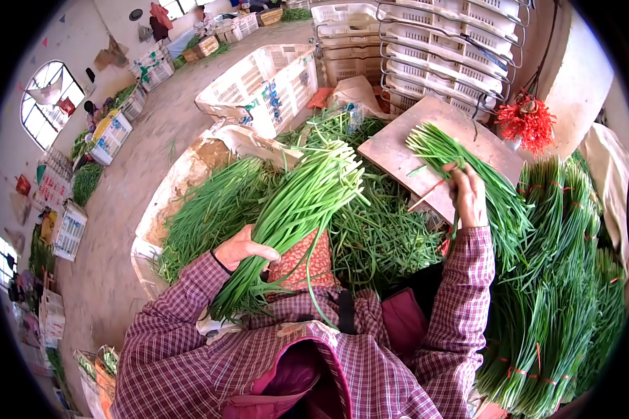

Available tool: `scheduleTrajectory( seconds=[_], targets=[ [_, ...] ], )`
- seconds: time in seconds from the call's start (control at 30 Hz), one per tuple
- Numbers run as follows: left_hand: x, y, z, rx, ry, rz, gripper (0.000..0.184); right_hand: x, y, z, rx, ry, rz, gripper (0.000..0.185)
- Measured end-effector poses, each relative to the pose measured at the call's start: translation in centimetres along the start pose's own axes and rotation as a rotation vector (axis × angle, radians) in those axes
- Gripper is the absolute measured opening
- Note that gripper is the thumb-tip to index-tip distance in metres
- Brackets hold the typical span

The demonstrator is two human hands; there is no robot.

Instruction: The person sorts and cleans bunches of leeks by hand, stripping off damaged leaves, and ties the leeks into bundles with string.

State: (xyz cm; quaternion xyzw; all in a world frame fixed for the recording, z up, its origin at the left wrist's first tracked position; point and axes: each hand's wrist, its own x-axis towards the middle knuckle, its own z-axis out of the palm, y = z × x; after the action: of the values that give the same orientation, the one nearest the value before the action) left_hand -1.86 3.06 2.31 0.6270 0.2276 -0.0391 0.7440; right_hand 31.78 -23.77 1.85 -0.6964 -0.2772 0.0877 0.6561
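My left hand is wrapped round a thick bunch of garlic chives, pale ends up and leaves hanging by my lap. My right hand is over the edge of a board, its fingers bent together around a thin green chive stalk, part of which shows below the palm. Beside it, another bunch of chives lies on the board with its leaves drooping over the right side. A red tie lies near the fingers. Loose chives are heaped in front of my lap.
Tied chive bundles are stacked on my right. Red ties hang behind the board. Stacked white crates stand at the back, with another crate to their left. A worn basin rim curves around the heap.
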Motion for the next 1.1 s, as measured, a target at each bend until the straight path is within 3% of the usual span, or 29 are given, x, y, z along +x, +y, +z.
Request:
scheduleTrajectory(
  seconds=[0.03,0.07,0.1,0.17,0.23,0.27,0.33,0.37,0.43,0.47,0.57,0.63,0.7,0.77,0.87,0.97,1.03,1.07,1.1],
  targets=[
    [0.1,-0.2,-0.1,-0.001,0.003,0.0,0.035,-1.1,-1.8,1.2,-0.19,-0.106,-0.049,0.029],
    [0.3,-0.4,-0.3,0.011,0.0,-0.013,0.043,-1.8,-1.5,2.7,-0.301,-0.158,-0.229,0.036],
    [0.4,-0.6,-0.5,0.024,-0.004,-0.027,0.051,-2.8,-3.3,4.2,-0.396,-0.202,-0.232,0.039],
    [0.8,-0.7,-0.5,0.037,-0.003,-0.06,0.056,-3.6,-3.7,7.0,-0.58,-0.009,-0.569,0.047],
    [1.3,-1.1,-0.2,0.098,0.006,0.095,0.061,-4.8,-5.7,9.2,-0.616,-0.052,-0.41,0.05],
    [0.9,-0.5,0.0,0.081,0.005,-0.003,0.064,-4.7,-5.0,10.3,-0.698,-0.037,-0.395,0.05],
    [0.8,-0.3,0.3,0.119,0.017,0.012,0.063,-4.5,-4.2,12.0,-0.801,-0.049,-0.319,0.049],
    [0.8,-0.2,0.4,0.155,0.03,0.03,0.063,-4.3,-3.4,12.8,-0.887,0.024,-0.406,0.047],
    [0.7,-0.1,0.3,0.167,0.04,0.035,0.063,-4.2,-3.3,13.4,-0.772,-0.082,-0.326,0.039],
    [0.6,-0.2,0.3,0.179,0.049,0.041,0.062,-4.1,-3.2,13.5,-0.681,-0.029,-0.373,0.028],
    [0.8,-0.8,-0.6,0.214,0.009,0.109,0.065,-3.4,-2.6,12.5,-0.655,-0.033,-0.479,0.02],
    [0.7,-0.9,-0.7,0.23,0.008,0.138,0.066,-2.2,-1.7,11.5,-0.717,0.143,-0.55,0.011],
    [0.4,-1.0,-0.9,0.246,0.007,0.168,0.068,-0.4,0.4,8.7,-0.802,0.259,-0.458,0.011],
    [0.1,-1.2,-1.3,0.262,0.029,0.136,0.07,-0.3,0.6,6.1,-0.958,0.249,-0.385,0.016],
    [0.4,-1.5,-1.6,0.281,0.051,0.183,0.07,-1.9,-1.4,5.8,-0.859,0.139,-0.316,0.026],
    [0.7,-1.0,-1.5,0.293,0.063,0.181,0.07,-3.5,-3.7,7.7,-0.553,0.051,-0.45,0.043],
    [0.8,-0.6,-1.0,0.313,0.059,0.218,0.068,-4.3,-5.7,9.1,-0.621,-0.026,-0.573,0.05],
    [0.8,-0.4,-0.7,0.316,0.057,0.217,0.068,-4.5,-6.1,10.0,-0.616,-0.071,-0.569,0.053],
    [0.8,-0.3,-0.4,0.333,0.061,0.228,0.068,-4.4,-6.2,10.8,-0.584,-0.09,-0.598,0.043]
  ],
)
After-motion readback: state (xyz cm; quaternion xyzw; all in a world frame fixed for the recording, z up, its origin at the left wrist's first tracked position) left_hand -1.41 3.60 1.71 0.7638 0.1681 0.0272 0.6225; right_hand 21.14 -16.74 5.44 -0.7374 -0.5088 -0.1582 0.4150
